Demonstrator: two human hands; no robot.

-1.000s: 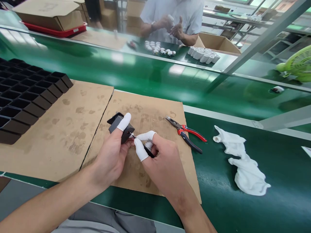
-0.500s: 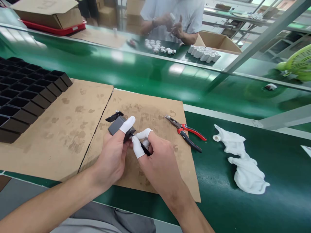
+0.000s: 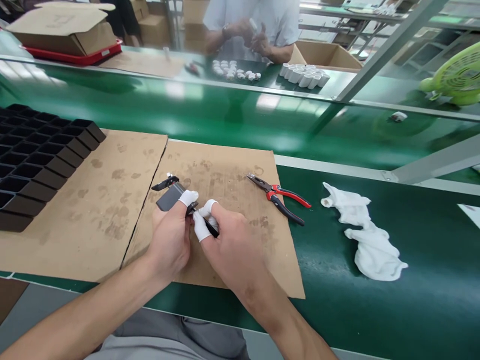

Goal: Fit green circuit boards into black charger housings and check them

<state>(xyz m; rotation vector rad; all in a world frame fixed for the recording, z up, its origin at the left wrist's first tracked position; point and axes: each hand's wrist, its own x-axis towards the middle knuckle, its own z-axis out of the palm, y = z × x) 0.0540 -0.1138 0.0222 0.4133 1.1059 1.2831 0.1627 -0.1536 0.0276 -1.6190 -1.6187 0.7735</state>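
My left hand (image 3: 170,242) is closed around a dark grey rectangular housing (image 3: 168,198), its thumb along the upper side. At the housing's near right end, my right hand (image 3: 232,240) pinches a small black part (image 3: 212,228); the fingers hide where the two pieces meet. White finger cots cover the thumb and fingertips that show on both hands. Just beyond the housing is a flat black piece (image 3: 165,183) with a small white bit on it. Needle-nose pliers (image 3: 275,194) with red and black handles lie to the right.
Stained cardboard sheets (image 3: 240,165) cover part of the green bench (image 3: 318,265). Black open-topped housings (image 3: 45,160) stand in rows at left. Crumpled white cloths (image 3: 377,250) lie at right. Beyond the clear partition, a person (image 3: 251,25) works near white parts (image 3: 303,75); a green fan (image 3: 455,75) stands right.
The view has shifted slightly, so most things sit further left. Both hands keep their hold at the housing's end; the right hand is a little blurred.
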